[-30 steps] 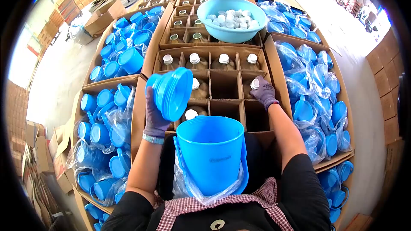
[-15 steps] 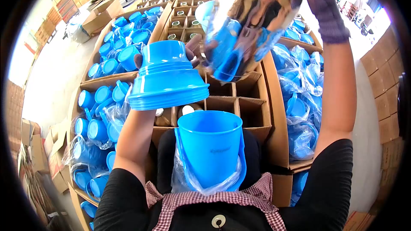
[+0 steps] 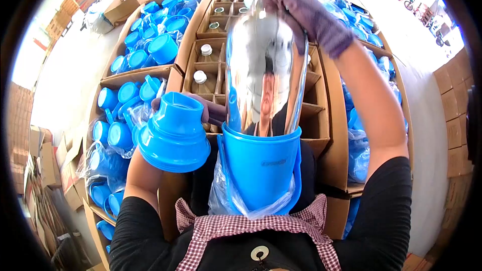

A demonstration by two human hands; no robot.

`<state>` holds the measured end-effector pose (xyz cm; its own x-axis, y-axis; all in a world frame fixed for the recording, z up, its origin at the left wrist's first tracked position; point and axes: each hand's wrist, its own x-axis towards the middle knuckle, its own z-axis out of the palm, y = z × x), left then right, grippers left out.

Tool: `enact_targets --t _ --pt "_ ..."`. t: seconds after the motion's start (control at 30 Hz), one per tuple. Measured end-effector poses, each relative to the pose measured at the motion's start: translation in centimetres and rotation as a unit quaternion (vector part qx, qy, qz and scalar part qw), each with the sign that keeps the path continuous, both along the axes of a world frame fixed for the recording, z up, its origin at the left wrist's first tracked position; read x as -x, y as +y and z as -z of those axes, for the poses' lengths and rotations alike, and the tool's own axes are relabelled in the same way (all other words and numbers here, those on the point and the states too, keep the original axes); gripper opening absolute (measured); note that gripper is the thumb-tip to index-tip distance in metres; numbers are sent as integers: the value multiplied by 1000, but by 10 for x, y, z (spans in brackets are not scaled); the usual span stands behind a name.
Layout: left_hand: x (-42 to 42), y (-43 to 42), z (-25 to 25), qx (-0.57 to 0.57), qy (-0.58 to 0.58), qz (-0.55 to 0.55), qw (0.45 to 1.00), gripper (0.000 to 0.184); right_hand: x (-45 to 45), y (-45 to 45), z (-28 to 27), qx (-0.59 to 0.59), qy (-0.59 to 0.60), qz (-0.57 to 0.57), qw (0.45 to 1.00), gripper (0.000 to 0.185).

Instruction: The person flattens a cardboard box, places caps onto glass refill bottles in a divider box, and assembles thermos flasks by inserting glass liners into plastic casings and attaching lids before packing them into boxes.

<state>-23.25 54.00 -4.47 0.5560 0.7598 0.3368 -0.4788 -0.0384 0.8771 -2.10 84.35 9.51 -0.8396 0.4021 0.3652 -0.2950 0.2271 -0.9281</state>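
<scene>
A tall silvery glass liner [image 3: 266, 75] stands upright with its lower end inside the blue bucket-like shell [image 3: 261, 170] at my lap. My gloved right hand [image 3: 306, 15] is closed round the liner's narrow top. In my gloved left hand [image 3: 208, 110] is a stack of blue plastic collars [image 3: 173, 133], held left of the shell, and its fingers reach towards the liner's side. Crumpled clear plastic [image 3: 221, 195] wraps the lower part of the shell.
Ahead is a divided carton [image 3: 314, 90] with white-capped bottles [image 3: 201, 77]. Cartons of blue lidded mugs [image 3: 120, 135] in clear bags flank it on the left, and more blue pieces [image 3: 357, 120] lie on the right. Flattened cardboard stands at far left.
My right hand has brought the liner from the raised position down into the blue shell. My left hand has moved lower with the stack, which now tilts beside the shell.
</scene>
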Motion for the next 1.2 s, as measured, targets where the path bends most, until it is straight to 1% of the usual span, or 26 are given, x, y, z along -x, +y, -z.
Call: enact_targets --t 0.03,0.07,0.1,0.13,0.17,0.2,0.23,0.27,0.3,0.33,0.4,0.47,0.53,0.6,0.63,0.67,0.73,0.8,0.87,0.9,1.0,1.03,1.13,1.17,1.2 --pt "3 2 -2 -8 -13 -9 1000 95 -8 -14 12 -19 -44 39 998 56" --pt "4 3 -5 -4 -45 -40 998 94 -17 -32 18 -16 -79 56 995 60" --pt "-4 6 -15 26 -123 -112 986 83 -27 -52 23 -13 -114 71 991 65" --pt "-13 9 -26 44 -199 -187 961 72 -38 -72 27 15 -143 65 987 70" --pt "-22 12 -36 50 -263 -261 927 61 -44 -85 35 -33 -174 85 981 73" --pt "-3 30 -20 31 -293 -197 935 68 -51 -96 45 -79 -205 104 970 76" --pt "-4 49 -16 93 -294 -199 930 81 -58 -111 55 -91 -231 111 962 76" --pt "-6 67 -12 155 -298 -201 920 94 -68 -133 47 -19 -287 99 953 77" --pt "-31 81 -16 188 -237 -319 898 95 -79 -144 63 -9 -250 102 963 74" --pt "-48 91 -9 162 -221 -281 920 89 -90 -153 78 2 -214 106 971 72" --pt "-74 101 -7 249 -94 -279 923 84 -116 -157 77 11 -230 43 972 69" --pt "-88 96 -6 219 -44 -206 953 81 -148 -148 53 -193 -317 -8 929 59" --pt "-81 93 3 241 -59 -149 957 85 -165 -130 27 -189 -389 -87 897 50" --pt "-78 85 -6 244 -67 -103 962 87 -170 -105 12 -280 -462 -93 837 36" --pt "-83 84 -14 208 -72 -96 971 91 -165 -96 7 -346 -460 -56 816 32" --pt "-83 86 -14 176 -19 -101 979 92 -158 -89 5 -413 -315 -29 854 29" --pt "-81 88 -11 110 86 -112 984 92 -135 -76 26 -356 -188 87 911 26" --pt "-86 80 -16 126 78 -124 981 93 -95 -99 29 -270 -55 132 952 27" --pt "-91 70 -21 140 72 -133 979 94 -81 -104 38 -317 -77 87 941 32" --pt "-93 68 -24 177 96 -161 966 112 -78 -106 42 -339 -89 64 934 34" --pt "-98 55 -43 175 158 -220 946 115 -80 -122 45 -253 18 72 965 43" --pt "-88 51 -33 180 154 -191 952 123 -81 -125 45 -226 55 76 970 46" --pt "-92 49 -43 146 182 -182 955 130 -89 -129 45 -141 -21 84 986 48" --pt "-96 51 -40 149 187 -186 953 139 -87 -129 51 -132 -55 110 984 53" --pt "-99 49 -41 162 188 -186 951 141 -89 -130 54 -192 -59 120 972 55"
